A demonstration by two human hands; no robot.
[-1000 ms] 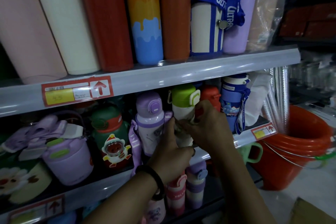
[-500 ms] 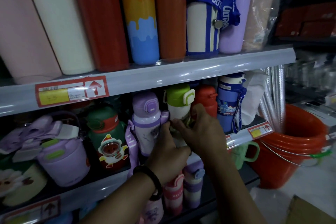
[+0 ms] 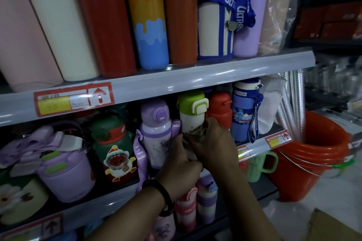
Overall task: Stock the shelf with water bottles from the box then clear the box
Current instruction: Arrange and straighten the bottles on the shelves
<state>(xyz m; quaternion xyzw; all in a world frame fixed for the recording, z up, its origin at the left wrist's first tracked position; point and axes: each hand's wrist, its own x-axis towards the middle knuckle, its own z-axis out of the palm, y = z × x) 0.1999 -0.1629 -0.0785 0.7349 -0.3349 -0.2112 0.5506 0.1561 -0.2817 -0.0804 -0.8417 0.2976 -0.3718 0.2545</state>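
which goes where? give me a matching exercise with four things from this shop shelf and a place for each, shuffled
Things:
1 green-lidded bottle
2 orange-and-blue flask
3 orange bucket
4 dark green bottle

Places:
a on the floor, far right
b top shelf
c just left of the purple-lidded bottle
d gripped by the left hand and right hand

Pairs: 1-d, 2-b, 3-a, 4-c

Bucket right of shelf, box before the bucket.
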